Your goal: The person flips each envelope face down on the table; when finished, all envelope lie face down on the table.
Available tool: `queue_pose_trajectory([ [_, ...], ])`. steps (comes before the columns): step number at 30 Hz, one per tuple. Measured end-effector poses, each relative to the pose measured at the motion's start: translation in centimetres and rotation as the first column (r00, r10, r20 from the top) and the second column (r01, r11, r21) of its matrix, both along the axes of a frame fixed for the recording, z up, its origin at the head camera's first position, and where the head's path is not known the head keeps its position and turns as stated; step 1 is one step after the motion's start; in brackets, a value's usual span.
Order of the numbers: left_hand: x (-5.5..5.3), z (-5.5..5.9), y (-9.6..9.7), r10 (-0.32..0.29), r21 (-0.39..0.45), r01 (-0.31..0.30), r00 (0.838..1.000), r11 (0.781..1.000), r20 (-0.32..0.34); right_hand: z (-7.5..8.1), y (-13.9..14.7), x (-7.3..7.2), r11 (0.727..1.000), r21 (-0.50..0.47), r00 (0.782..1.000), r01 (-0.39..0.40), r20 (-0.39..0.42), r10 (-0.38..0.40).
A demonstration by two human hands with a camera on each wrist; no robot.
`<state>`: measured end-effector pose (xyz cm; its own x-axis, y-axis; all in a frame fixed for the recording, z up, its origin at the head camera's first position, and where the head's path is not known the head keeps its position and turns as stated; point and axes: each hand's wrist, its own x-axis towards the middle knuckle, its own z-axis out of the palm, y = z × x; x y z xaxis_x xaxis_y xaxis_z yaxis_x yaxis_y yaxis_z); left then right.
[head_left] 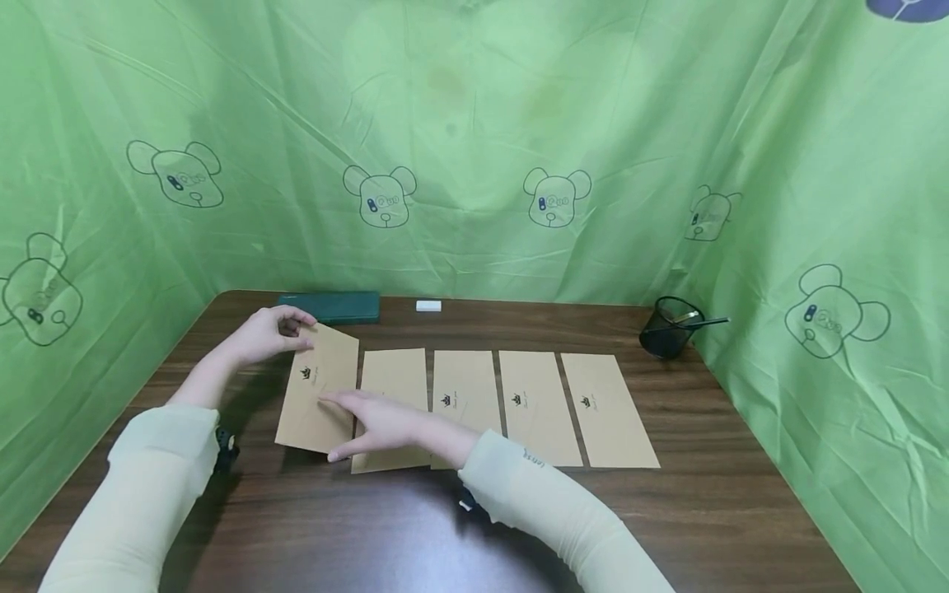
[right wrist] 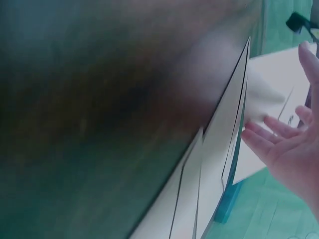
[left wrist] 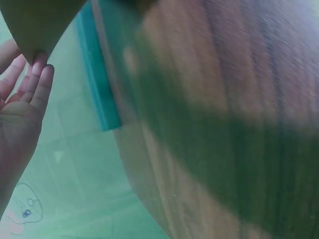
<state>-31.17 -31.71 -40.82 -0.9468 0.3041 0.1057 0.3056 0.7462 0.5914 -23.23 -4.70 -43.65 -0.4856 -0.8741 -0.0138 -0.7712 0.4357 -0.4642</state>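
A tan kraft-paper envelope (head_left: 334, 358) with a small black crown print is raised and tilted at the left end of a row. My left hand (head_left: 261, 336) pinches it at its top left corner; in the left wrist view the fingertips (left wrist: 39, 64) meet at that corner (left wrist: 42, 22). My right hand (head_left: 389, 420), thumb and fingers spread, is at the raised envelope's lower right part; whether it touches the paper I cannot tell. It partly covers the second envelope (head_left: 395, 371). Three more like it, the nearest being the third envelope (head_left: 463, 375), lie flat to the right.
Behind the raised envelope lies a dark green flat case (head_left: 344, 307), and beside that a small white block (head_left: 428, 305). A black mesh pen cup (head_left: 667, 333) with a pen leaning out stands back right on the wooden table (head_left: 356, 535). Green curtains (head_left: 474, 99) enclose it.
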Motion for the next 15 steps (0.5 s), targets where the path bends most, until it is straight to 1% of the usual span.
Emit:
queue_pose_trajectory([
  [4,0.0,0.8,0.7,0.005,-0.010,-0.005,1.000,1.000,0.005,0.0,-0.6,0.9,0.996,-0.062,0.998,0.063,0.002,-0.063],
  [7,0.1,1.2,1.0,0.014,-0.012,-0.014,1.000,1.000,0.009,-0.1,-1.0,1.3,0.988,-0.096,0.992,0.121,-0.018,-0.124],
  [10,0.1,1.5,1.2,0.027,-0.002,-0.027,1.000,1.000,0.010,0.0,-1.3,1.7,0.979,-0.119,0.985,0.163,-0.040,-0.169],
  [15,0.3,1.9,1.3,0.059,0.002,-0.059,0.998,0.998,0.017,0.3,-1.5,1.8,0.974,-0.147,0.979,0.174,-0.084,-0.188],
])
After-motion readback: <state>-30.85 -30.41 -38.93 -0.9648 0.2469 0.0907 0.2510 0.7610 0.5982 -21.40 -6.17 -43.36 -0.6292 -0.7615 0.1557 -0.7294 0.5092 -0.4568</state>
